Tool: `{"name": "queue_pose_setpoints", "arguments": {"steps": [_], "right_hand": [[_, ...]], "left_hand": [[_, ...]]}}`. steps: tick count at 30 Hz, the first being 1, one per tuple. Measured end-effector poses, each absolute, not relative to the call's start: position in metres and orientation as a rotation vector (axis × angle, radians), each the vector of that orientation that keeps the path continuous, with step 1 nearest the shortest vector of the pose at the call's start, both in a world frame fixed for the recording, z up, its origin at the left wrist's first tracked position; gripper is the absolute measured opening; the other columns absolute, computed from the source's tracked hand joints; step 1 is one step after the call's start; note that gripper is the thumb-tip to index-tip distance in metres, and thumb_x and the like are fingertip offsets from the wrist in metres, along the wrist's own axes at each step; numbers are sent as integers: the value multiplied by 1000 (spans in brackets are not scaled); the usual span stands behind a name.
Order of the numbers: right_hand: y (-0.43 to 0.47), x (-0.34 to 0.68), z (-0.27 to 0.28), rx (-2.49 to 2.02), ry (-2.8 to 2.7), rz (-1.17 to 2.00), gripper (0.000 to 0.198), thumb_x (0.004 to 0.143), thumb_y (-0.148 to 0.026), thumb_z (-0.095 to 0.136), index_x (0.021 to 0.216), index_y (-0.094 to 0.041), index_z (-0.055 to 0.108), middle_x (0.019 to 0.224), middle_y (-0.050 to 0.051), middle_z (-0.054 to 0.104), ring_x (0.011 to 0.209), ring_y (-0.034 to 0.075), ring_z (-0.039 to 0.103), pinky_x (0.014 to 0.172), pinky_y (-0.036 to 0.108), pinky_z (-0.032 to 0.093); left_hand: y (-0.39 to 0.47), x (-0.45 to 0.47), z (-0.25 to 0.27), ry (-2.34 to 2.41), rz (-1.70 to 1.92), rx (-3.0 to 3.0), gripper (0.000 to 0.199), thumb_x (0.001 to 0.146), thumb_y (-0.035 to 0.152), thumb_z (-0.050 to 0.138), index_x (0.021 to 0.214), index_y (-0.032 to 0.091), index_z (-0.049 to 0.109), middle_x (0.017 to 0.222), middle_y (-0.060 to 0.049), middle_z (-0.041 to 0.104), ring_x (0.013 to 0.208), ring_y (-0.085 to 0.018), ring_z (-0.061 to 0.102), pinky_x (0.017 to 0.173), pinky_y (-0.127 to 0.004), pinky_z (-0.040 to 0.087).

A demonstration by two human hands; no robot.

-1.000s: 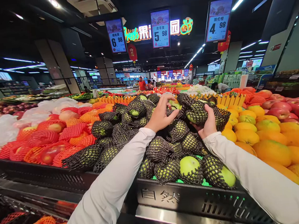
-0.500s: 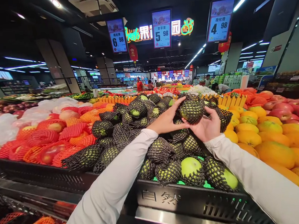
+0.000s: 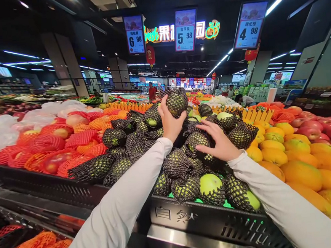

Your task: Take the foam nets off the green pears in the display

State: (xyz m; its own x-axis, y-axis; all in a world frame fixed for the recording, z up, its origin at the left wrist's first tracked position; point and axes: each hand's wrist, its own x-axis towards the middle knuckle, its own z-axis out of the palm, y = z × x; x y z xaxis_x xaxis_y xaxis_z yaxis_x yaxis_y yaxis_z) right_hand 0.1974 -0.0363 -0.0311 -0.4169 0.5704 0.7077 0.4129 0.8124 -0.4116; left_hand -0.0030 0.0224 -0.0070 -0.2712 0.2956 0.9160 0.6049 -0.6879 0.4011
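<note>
My left hand is closed round a green apple in a black foam net, held up above the back of the pile. My right hand is open, its fingers spread low over the pile and nothing in its grasp. Close to its fingertips lies another netted green apple; whether they touch I cannot tell. Several more green apples in black nets fill the black crate below. A bare-topped green apple sits at the crate's front.
Red apples in red and orange nets lie to the left, with clear plastic bags beyond. Oranges and red apples are heaped on the right. Price screens hang overhead. A person in red stands far back.
The netted apple has gone from between both hands into my left hand alone, moving left and up. My right hand has let go and come down over the pile, fingers spread.
</note>
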Motion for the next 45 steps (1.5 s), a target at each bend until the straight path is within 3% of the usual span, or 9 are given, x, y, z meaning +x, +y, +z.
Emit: {"name": "queue_pose_setpoints", "arguments": {"steps": [5,17,22,25,31,36,40,42,45], "right_hand": [[-35,198,-37,-776,-2406,193,86,80,-44,74,151,-23,29,151,14,38,141,28,39,120,50,30],[-38,197,-38,-859,-2378,247,83,82,-42,72,150,-21,29,151,15,35,142,27,35,120,47,29],[-38,197,-38,-909,-2372,259,85,81,-41,73,150,-18,30,153,15,33,143,27,33,121,47,28],[-38,197,-39,-903,-2360,274,85,80,-39,74,150,-19,31,152,14,35,142,26,35,121,45,29],[-38,196,-38,-930,-2346,309,88,78,-37,76,150,-19,31,154,13,33,142,26,35,121,45,28],[-38,197,-37,-931,-2328,347,88,76,-37,78,149,-18,32,152,13,36,140,26,37,121,44,30],[-39,195,-36,-950,-2328,340,91,74,-37,80,149,-18,34,151,14,37,139,27,38,119,45,32],[-39,195,-36,-958,-2331,343,90,75,-39,80,150,-18,34,151,13,37,140,27,38,119,44,32],[-39,196,-36,-958,-2340,342,89,76,-40,78,150,-20,32,152,13,35,141,27,37,119,44,32]], "left_hand": [[29,-9,-6,-1413,-2341,-1519,85,76,13,73,143,30,24,141,-14,39,134,-26,42,115,-43,35],[43,2,-4,-1540,-2321,-1608,77,76,25,75,140,26,32,136,-13,44,129,-25,49,112,-40,38],[64,11,13,-1759,-1913,-1936,74,75,38,75,137,25,38,122,-11,51,110,-26,62,100,-38,48],[84,14,30,-1656,-1396,-2083,78,73,40,76,141,28,38,132,-14,44,102,-29,66,89,-39,53],[141,32,53,-1289,-474,-2157,71,80,11,66,144,31,41,153,-22,30,122,-38,54,85,-43,54],[177,54,40,-1301,-425,-2241,47,86,11,59,129,30,59,134,-21,53,115,-35,58,83,-45,55],[185,68,21,-1370,-505,-2237,59,88,21,58,145,28,44,147,-28,40,118,-40,57,79,-48,55],[183,74,16,-1428,-563,-2215,59,91,23,53,149,19,39,149,-32,37,122,-41,54,83,-49,54],[181,77,11,-1540,-538,-2256,50,91,29,52,136,7,53,127,-30,58,114,-37,61,91,-46,52]]}}
